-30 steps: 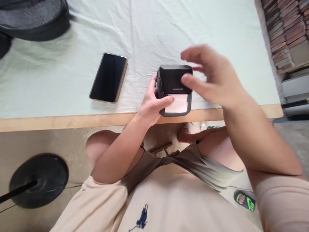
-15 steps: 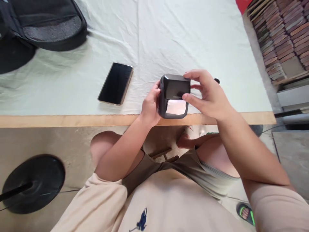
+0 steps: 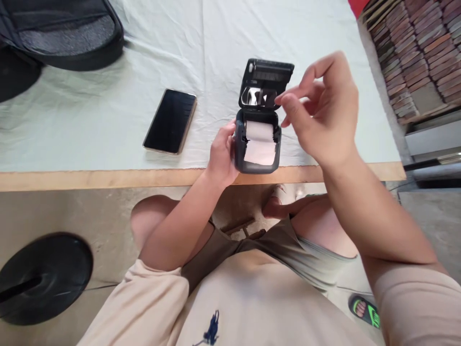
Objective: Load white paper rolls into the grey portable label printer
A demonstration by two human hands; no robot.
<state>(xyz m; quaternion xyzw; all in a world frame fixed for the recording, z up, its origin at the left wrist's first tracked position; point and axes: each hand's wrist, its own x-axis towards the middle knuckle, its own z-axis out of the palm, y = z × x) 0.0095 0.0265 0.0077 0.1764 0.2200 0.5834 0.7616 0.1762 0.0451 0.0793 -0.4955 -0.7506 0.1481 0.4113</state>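
A small black label printer is held over the table's front edge, its lid swung up and back. Inside lies a white paper roll, with a torn-edged paper end reaching toward the front. My left hand is closed around the printer's left side, its fingertips partly hidden by the case. Just right of the raised lid is my right hand, fingers bent and apart, nothing visible in them. Its fingertips are close to the lid's lower right corner; whether they touch it I cannot tell.
A black smartphone lies on the pale tablecloth left of the printer. At the back left sits a black bag. Stacked bricks stand beyond the table's right edge. A round black base is on the floor at left.
The printer's lid has gone from closed to raised, exposing the paper roll. My right hand has moved up and off the lid's front edge. My left hand keeps its hold.
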